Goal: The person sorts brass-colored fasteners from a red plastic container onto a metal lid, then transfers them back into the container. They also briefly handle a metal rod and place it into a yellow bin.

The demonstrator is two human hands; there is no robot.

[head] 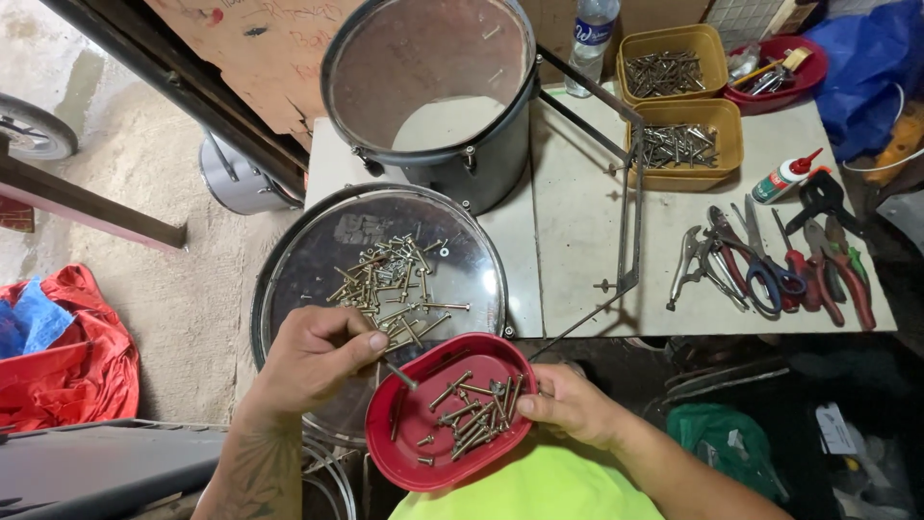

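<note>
My right hand (570, 403) grips the rim of a red oval tray (409, 455) that holds several screws and bolts. My left hand (313, 354) pinches one long screw (400, 375) over the tray's left edge. Just beyond it a pile of loose screws (385, 286) lies on a clear drum head (306, 252) with a dark metal hoop.
A black drum shell (472, 169) stands behind the drum head. On the white table (577, 231) are two yellow tubs of screws (679, 144), a red bowl (804, 72), pliers and scissors (770, 274), a glue bottle (784, 178) and a water bottle (589, 39). Red cloth (67, 366) lies on the floor at left.
</note>
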